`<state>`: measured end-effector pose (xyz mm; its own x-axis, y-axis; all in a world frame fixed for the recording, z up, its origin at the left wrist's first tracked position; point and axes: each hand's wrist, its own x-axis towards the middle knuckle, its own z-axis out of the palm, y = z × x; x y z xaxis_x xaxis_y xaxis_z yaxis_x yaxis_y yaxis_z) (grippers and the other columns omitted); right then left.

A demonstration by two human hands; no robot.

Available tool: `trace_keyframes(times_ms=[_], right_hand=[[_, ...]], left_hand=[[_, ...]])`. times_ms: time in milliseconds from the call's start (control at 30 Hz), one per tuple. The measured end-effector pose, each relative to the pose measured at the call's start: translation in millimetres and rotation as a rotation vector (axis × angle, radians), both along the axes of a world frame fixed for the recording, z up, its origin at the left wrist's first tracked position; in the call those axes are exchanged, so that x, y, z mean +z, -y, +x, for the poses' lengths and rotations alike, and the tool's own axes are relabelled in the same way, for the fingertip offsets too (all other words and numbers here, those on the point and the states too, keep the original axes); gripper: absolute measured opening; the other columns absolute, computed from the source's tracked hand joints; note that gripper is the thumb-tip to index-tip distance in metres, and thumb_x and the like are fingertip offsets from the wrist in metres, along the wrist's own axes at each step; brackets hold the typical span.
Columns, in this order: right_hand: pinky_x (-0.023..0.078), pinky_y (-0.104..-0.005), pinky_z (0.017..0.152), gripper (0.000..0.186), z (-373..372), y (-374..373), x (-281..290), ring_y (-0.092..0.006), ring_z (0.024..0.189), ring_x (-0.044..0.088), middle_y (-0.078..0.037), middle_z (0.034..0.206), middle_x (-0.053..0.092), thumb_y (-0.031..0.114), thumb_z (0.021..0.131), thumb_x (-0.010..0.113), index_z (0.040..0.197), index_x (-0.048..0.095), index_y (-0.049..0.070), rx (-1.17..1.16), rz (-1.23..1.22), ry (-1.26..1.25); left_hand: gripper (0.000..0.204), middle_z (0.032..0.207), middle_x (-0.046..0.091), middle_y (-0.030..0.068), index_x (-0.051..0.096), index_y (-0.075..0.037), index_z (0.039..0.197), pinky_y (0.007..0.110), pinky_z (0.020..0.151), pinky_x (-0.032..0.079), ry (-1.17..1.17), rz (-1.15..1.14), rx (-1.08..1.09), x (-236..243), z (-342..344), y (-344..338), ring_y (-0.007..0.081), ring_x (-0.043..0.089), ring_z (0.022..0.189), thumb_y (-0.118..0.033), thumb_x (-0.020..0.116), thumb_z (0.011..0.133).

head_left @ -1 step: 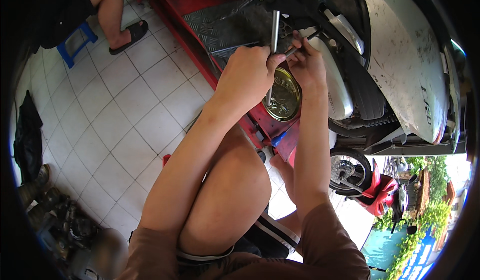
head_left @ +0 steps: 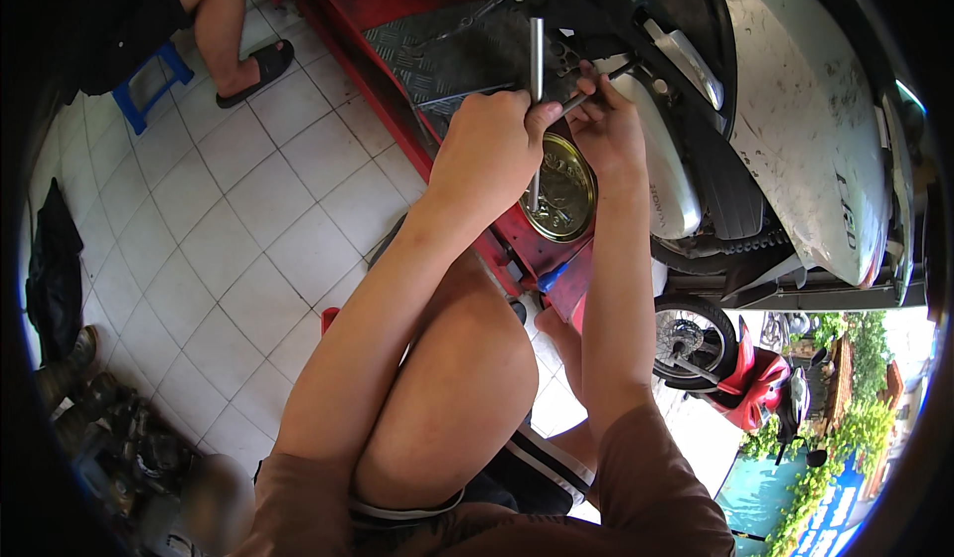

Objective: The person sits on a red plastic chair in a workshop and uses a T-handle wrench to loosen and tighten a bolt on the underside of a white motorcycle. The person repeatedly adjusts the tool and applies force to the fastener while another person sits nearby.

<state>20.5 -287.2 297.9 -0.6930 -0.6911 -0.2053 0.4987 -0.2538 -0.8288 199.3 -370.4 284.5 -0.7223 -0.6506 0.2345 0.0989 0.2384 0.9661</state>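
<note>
A metal T-handle wrench [head_left: 537, 55] is in my left hand [head_left: 489, 140], its crossbar running across the closed fist. The wrench's dark shaft reaches right toward the side of a motorcycle [head_left: 676, 174]. My right hand [head_left: 606, 125] has its fingers curled around that shaft, close to the white engine cover. What the far end of the shaft sits on is hidden by the fingers and dark parts. Just below both hands, a round gold-coloured tin tray [head_left: 594, 199] holds small metal parts that I cannot make out singly.
The motorcycle stands on a red lift platform [head_left: 383, 95] with a tread-plate surface. A blue-handled tool [head_left: 553, 277] lies near the tray. To the left are a seated person's leg [head_left: 221, 35] and a blue stool [head_left: 149, 85]. A red motorbike [head_left: 760, 383] stands at the right.
The crossbar of the T-handle wrench has shifted slightly left, along with my left hand. My right hand stays around the shaft, almost in the same place.
</note>
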Motion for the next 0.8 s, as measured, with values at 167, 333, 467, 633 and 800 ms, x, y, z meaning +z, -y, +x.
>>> trace_keyframes(times_ms=[167,333,467,633,800], right_hand=[[0.035,-0.0233,0.058,0.024,-0.8,0.7,-2.4,-0.0084,0.055,0.034,-0.007,0.081,0.054,0.014,0.1,0.039,0.113,0.051,-0.003,0.063,-0.036,0.007],[0.036,-0.0239,0.059,0.023,-9.0,-2.4,2.1,-0.0089,0.057,0.036,-0.008,0.082,0.055,0.013,0.1,0.039,0.111,0.051,-0.003,0.12,-0.076,0.007],[0.038,-0.0245,0.059,0.024,-14.0,-7.0,4.0,-0.0096,0.059,0.038,-0.009,0.086,0.056,0.016,0.099,0.042,0.111,0.051,-0.003,0.16,-0.084,-0.004],[0.046,-0.026,0.068,0.031,27.4,-5.5,1.0,-0.0144,0.073,0.051,-0.011,0.091,0.058,0.028,0.097,0.049,0.11,0.053,0.0,0.248,-0.032,-0.103],[0.05,-0.0322,0.086,0.043,50.6,-0.6,-19.3,-0.0276,0.107,0.055,-0.014,0.099,0.059,0.041,0.094,0.052,0.11,0.053,0.001,0.316,-0.221,-0.043]], left_hand=[[0.049,0.059,0.061,0.0096,0.06,0.005,0.073,0.027,0.043,0.047,0.061,0.746,-0.151,-3.5,-3.7,4.4,0.0178,0.065,0.053,-0.034,0.046,0.099],[0.049,0.066,0.064,0.012,0.06,0.004,0.081,0.026,0.049,0.05,-0.106,0.94,-0.303,-4.0,-5.1,2.0,0.019,0.066,0.057,-0.036,0.041,0.101],[0.042,0.074,0.065,0.0138,0.057,0.004,0.091,0.027,0.054,0.052,-0.264,1.193,-0.438,-2.3,-7.2,-5.3,0.0194,0.065,0.063,-0.034,0.041,0.102],[0.035,0.081,0.064,0.013,0.053,0.002,0.099,0.027,0.061,0.059,-0.424,1.482,-0.526,-1.9,-9.6,-7.0,0.0198,0.067,0.067,-0.03,0.038,0.103],[0.031,0.083,0.062,0.0122,0.048,-0.002,0.102,0.028,0.062,0.062,-0.673,1.671,-0.626,-4.9,-11.1,-9.8,0.0219,0.068,0.066,-0.029,0.034,0.103]])
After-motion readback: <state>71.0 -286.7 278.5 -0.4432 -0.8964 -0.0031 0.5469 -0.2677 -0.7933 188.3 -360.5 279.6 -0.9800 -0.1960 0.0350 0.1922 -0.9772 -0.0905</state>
